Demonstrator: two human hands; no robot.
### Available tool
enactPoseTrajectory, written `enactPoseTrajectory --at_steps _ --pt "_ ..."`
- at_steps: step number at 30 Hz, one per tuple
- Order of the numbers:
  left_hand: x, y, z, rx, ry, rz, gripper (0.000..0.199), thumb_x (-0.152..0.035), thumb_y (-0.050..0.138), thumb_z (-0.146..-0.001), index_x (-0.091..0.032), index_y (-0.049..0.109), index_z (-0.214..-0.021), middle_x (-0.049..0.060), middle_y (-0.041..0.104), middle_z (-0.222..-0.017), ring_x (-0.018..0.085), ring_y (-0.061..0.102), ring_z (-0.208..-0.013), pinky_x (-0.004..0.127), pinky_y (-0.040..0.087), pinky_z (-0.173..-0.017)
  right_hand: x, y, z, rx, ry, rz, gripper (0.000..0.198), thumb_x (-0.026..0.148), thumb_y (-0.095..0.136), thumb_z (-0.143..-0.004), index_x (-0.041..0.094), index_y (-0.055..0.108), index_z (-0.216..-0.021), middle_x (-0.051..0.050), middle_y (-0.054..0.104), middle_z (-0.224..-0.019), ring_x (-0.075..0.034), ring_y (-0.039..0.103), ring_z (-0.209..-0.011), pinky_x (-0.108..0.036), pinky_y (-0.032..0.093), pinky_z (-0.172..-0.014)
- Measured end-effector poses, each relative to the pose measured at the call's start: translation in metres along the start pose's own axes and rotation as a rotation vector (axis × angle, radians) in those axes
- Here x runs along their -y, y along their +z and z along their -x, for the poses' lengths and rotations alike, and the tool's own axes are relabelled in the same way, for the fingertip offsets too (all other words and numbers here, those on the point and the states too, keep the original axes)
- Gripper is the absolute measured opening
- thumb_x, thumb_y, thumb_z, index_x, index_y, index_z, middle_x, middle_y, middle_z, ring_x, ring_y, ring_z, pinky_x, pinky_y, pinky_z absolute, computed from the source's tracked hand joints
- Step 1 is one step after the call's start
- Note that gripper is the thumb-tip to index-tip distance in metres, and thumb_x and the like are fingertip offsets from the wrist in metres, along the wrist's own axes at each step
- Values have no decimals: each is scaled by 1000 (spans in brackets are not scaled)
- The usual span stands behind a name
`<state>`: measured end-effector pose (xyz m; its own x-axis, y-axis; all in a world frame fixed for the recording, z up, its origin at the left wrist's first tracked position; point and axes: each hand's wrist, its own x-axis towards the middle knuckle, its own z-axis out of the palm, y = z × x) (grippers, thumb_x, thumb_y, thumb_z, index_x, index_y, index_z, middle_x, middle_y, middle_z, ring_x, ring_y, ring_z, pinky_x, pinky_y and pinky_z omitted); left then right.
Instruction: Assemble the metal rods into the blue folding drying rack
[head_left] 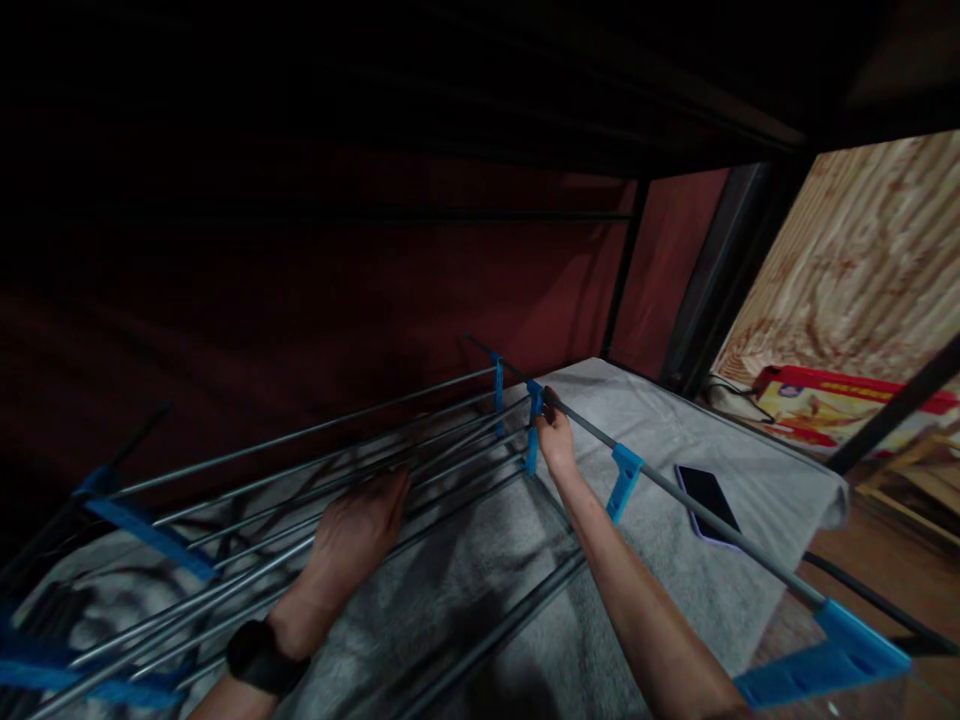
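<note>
A black band (pixel 264 655) is on my left wrist, close to me. My left hand (pixel 360 520) lies on the thin grey bars of a rack (pixel 450 460), but I can't tell if its fingers are closed. The rack has blue ends and sits on a soft, wrinkly grey blanket (pixel 645 415). A bit farther off, my right hand (pixel 555 440) is curled tight on the rack, where a long pole (pixel 675 489) meets a blue bracket (pixel 534 395). A phone (pixel 705 488) with a dark screen and a purple edge lies on the blanket, to the right of that hand. Behind are a dark frame (pixel 739 250) and a dim red wall or cloth (pixel 525 270). Past the frame is a red and yellow box (pixel 832 400). It has yellow writing, too blurry to read. A striped, patterned curtain (pixel 862 260) hangs behind it.
</note>
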<state>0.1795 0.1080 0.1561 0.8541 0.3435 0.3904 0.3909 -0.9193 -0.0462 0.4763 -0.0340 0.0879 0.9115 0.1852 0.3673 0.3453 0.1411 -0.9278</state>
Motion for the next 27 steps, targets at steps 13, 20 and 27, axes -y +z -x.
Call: enactPoseTrajectory --at_steps 13,20,27 --pt "17 6 -3 73 12 7 52 -29 36 -104 -22 67 -145 16 77 -131 32 78 -104 43 62 -86 -7 6 -9 -16 -7 -97 54 31 56 -81 23 72 -132 -5 80 -122 -28 70 -120 -48 50 -115" --pt "20 5 -8 94 -5 25 49 -31 39 -103 -23 71 -139 16 77 -129 31 78 -104 42 61 -87 -13 10 -10 1 -62 -147 46 33 60 -85 23 73 -128 -7 80 -121 -28 70 -124 -50 49 -117" --pt "26 5 -14 106 29 26 52 -34 34 -104 -22 70 -141 17 75 -134 35 77 -109 50 60 -95 -16 8 -9 -7 -96 -19 51 46 57 -89 21 72 -132 -10 78 -122 -28 68 -121 -48 50 -115"
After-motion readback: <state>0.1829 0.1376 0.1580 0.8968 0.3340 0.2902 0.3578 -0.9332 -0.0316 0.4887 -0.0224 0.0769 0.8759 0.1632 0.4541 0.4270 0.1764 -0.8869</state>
